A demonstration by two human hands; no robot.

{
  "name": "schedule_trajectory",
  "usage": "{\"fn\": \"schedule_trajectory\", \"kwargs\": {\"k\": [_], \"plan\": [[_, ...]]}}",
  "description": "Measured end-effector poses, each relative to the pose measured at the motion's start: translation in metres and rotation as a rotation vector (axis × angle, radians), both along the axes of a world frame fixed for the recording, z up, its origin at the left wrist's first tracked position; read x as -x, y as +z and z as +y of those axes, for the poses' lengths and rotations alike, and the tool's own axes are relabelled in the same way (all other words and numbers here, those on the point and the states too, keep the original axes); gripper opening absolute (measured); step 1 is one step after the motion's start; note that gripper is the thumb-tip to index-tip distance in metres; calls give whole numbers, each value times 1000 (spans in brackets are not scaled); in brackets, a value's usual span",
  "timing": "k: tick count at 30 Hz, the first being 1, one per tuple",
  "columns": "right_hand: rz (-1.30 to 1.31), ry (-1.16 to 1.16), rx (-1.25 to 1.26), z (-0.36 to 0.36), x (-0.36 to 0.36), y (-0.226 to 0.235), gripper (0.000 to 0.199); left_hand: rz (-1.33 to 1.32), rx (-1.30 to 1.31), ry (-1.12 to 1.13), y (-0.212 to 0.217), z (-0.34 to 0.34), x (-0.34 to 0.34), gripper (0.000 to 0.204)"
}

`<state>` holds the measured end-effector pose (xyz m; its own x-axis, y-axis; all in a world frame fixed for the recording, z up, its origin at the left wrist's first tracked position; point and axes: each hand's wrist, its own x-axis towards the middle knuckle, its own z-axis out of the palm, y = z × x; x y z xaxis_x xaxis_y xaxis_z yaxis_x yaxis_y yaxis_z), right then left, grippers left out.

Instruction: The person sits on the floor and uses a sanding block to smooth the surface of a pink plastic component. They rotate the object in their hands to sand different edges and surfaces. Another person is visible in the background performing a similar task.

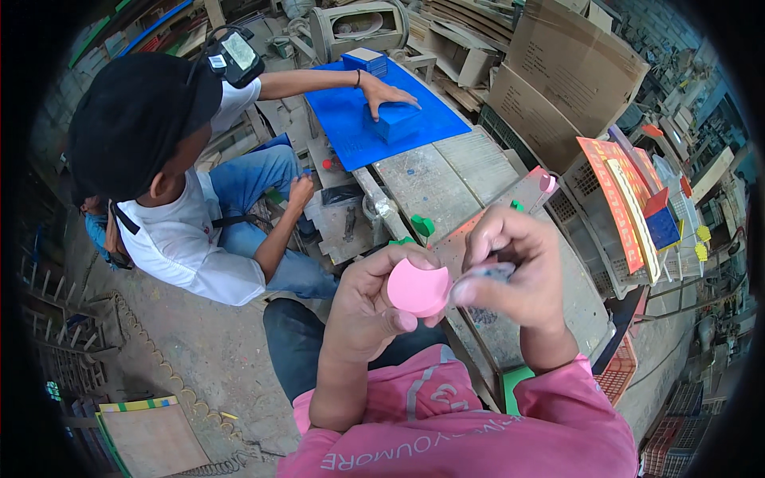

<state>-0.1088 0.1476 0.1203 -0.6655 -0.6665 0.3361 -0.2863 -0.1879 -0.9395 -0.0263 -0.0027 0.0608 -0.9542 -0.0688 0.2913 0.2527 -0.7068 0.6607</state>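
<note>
A pink disc-shaped piece (pixel 418 288) with a curved notch in its right side is held between the thumb and fingers of my left hand (pixel 362 307). My right hand (pixel 518 267) is close against the notched side, pinching a small, crumpled greyish scrap (pixel 492 273). Whether that scrap is cloth or sanding paper I cannot make out. Beyond my hands, a green rounded piece (pixel 422 225) stands at the bench, and a pink round piece (pixel 547 183) stands at the far end of a pinkish board (pixel 510 191).
At the left sits a co-worker (pixel 183 231), one hand (pixel 386 94) on a blue block (pixel 397 123) over a blue sheet (pixel 343 103). Cardboard (pixel 566 68) leans behind the wooden bench (pixel 446 171). Crates (pixel 586 231) and an orange panel (pixel 610 199) stand to the right.
</note>
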Motion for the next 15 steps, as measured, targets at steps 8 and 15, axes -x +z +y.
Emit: {"fn": "schedule_trajectory", "kwargs": {"k": [8, 15], "plan": [[-91, 12, 1, -1, 13, -1, 27, 25, -17, -126, -3, -3, 0, 54], [-118, 109, 86, -1, 17, 0, 37, 24, -43, -102, 1, -2, -1, 55]]}}
